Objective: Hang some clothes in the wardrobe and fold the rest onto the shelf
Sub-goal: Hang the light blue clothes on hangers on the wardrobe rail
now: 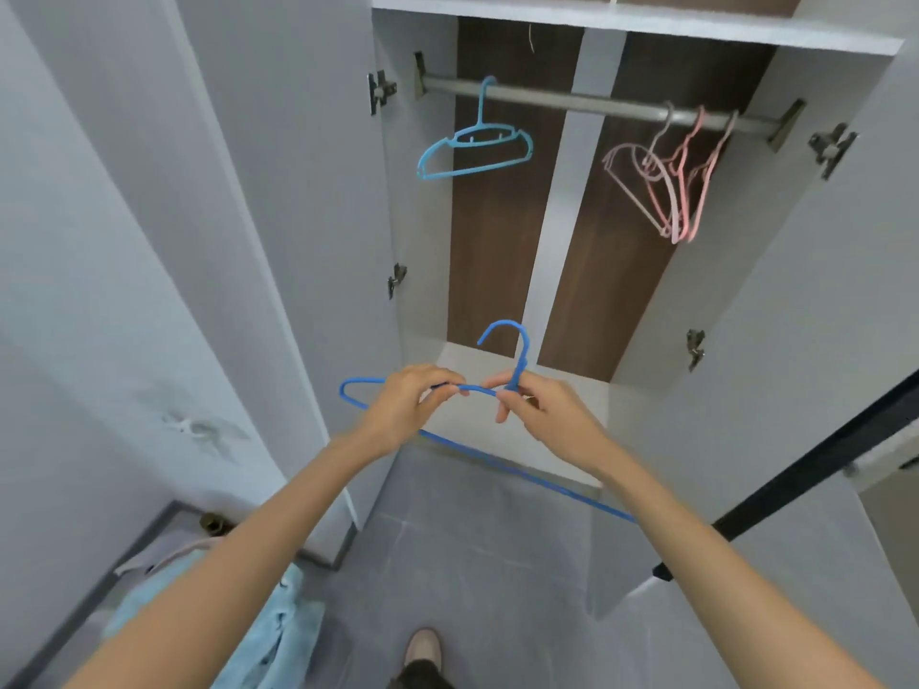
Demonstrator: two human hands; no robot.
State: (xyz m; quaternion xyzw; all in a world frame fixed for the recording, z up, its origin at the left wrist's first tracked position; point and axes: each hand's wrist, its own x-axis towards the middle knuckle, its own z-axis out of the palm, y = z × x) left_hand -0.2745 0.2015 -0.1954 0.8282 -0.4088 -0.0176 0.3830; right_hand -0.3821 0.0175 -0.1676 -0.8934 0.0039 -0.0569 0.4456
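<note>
Grey doors stand open ahead of you on a brown-backed wardrobe point(497, 241) with a metal rail point(572, 99) across its top. Low on your left, crumpled pale blue clothes point(278, 629) lie in a heap, well apart from both hands and not yet hung. They look soft and limp, so take a garment by its shoulders or collar. Your left hand point(403, 405) pinches the top wire of the thin blue wire hanger point(497, 462). Your right hand point(542, 410) is curled round its neck, just under the hook. That hanger looks light and springy, so the neck is probably the steadiest hold. Furthest right, pink plastic hangers point(671, 186) hang bunched on the rail.
</note>
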